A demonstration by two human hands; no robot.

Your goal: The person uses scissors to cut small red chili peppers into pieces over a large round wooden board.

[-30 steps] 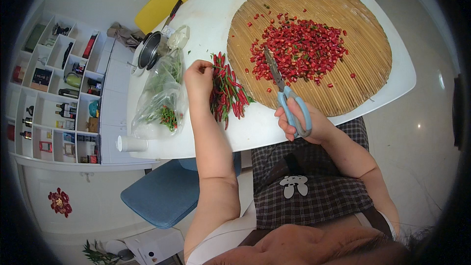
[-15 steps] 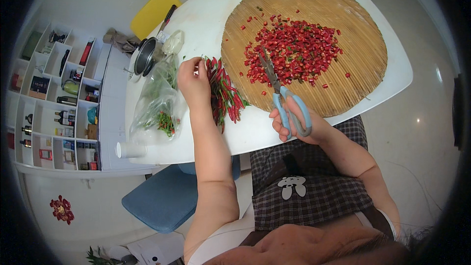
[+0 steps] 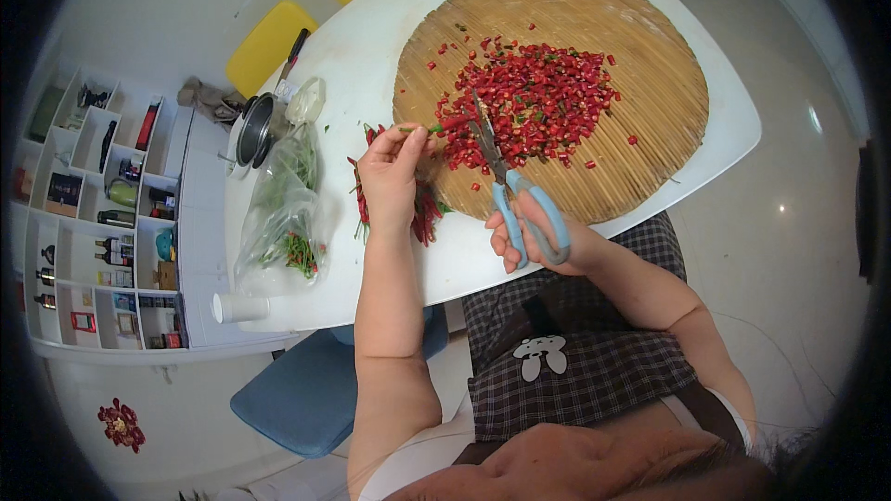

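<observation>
My left hand pinches the green stem of a red chili pepper over the left side of a round wooden board. The pepper points right, its tip at the blades of a pair of scissors with blue-grey handles. Through those handles go the fingers of my right hand, closed on them. Chopped red chili pieces with bits of green lie heaped on the board under the blades. Whole red chilies lie on the table, partly hidden by my left hand and forearm.
On the white table at left lie a clear plastic bag with green stems, a dark metal pot, a knife and a white cup. Yellow chairs stand behind; a blue chair is at near left.
My left hand has come up from the whole chilies with one pepper and moved right to the scissors' blades. The scissors stay over the chopped heap; the view has shifted slightly.
</observation>
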